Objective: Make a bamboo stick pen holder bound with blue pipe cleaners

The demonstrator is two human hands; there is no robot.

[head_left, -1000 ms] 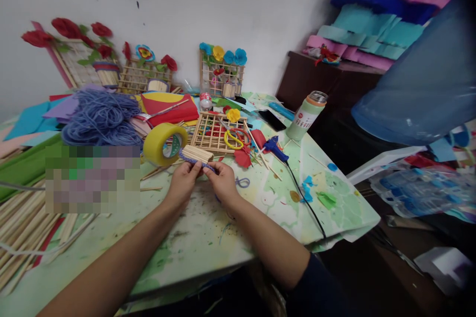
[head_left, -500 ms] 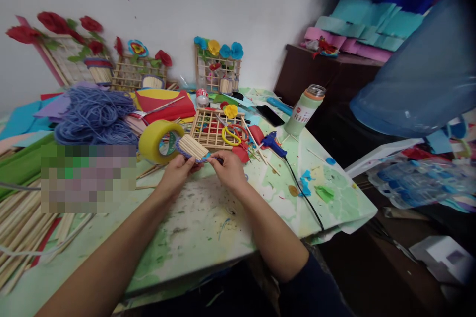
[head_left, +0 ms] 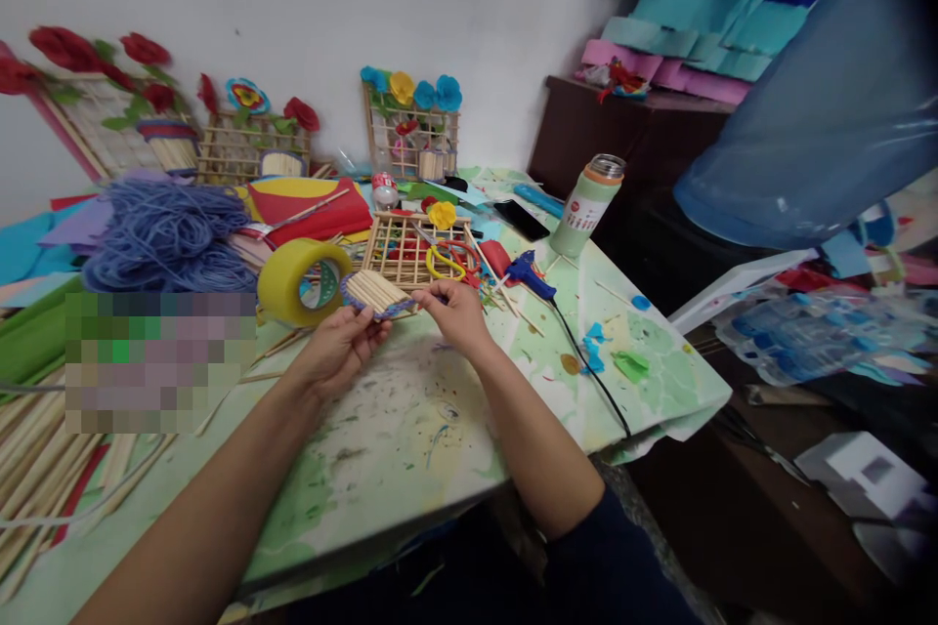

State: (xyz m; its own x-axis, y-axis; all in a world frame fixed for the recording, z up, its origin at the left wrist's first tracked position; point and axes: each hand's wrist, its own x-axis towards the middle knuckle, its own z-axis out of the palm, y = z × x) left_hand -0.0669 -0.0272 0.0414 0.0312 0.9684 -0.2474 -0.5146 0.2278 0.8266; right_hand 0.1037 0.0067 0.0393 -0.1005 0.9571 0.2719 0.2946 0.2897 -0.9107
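A small panel of pale wooden sticks [head_left: 376, 290], edged with blue-purple yarn, is held just above the table. My left hand [head_left: 338, 349] grips its near left edge between thumb and fingers. At the panel's right end, my right hand [head_left: 458, 314] is closed in a pinch on the yarn edging; its fingertips hide the exact spot. A roll of yellow tape [head_left: 281, 285] stands left of the panel. Behind it lie a stick lattice [head_left: 379, 244] and scissors with yellow and red handles [head_left: 444, 266]. A blue glue gun [head_left: 531, 275] rests to the right of my right hand.
A tangled heap of blue yarn [head_left: 165, 232] and a bundle of wooden sticks [head_left: 33, 469] occupy the left. An open green bottle [head_left: 584, 211] stands near a black phone [head_left: 522, 220]. The glue gun's black cord [head_left: 590, 363] crosses the table's right side. Flower-decorated lattices [head_left: 414, 132] lean against the wall.
The panel has turned, showing more of its stick face and the yarn along its near edge. My left fingers have loosened a little. The view has swung slightly right.
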